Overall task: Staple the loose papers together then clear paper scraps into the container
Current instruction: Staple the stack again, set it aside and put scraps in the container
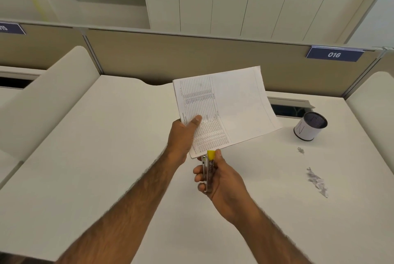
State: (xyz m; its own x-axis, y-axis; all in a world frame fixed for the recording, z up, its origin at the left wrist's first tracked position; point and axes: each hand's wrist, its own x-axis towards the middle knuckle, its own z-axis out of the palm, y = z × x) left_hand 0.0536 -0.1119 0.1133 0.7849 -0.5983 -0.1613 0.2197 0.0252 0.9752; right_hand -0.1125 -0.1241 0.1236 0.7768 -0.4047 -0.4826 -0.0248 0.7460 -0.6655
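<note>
My left hand (183, 138) holds a stack of printed papers (228, 110) above the white desk (106, 157), thumb on top near the lower left edge. My right hand (221, 178) grips a clear stapler with a yellow tip (210, 164), its nose at the papers' bottom corner. Paper scraps (317, 181) lie on the desk to the right, with a smaller bit (300, 150) farther back. A round container (310, 126) with a dark inside and white wrap stands tilted at the back right.
A beige partition (191, 58) with a blue "016" label (334, 54) runs along the desk's far edge. A cable slot (290, 108) opens behind the container. White side panels flank the desk left and right. Cabinets stand beyond.
</note>
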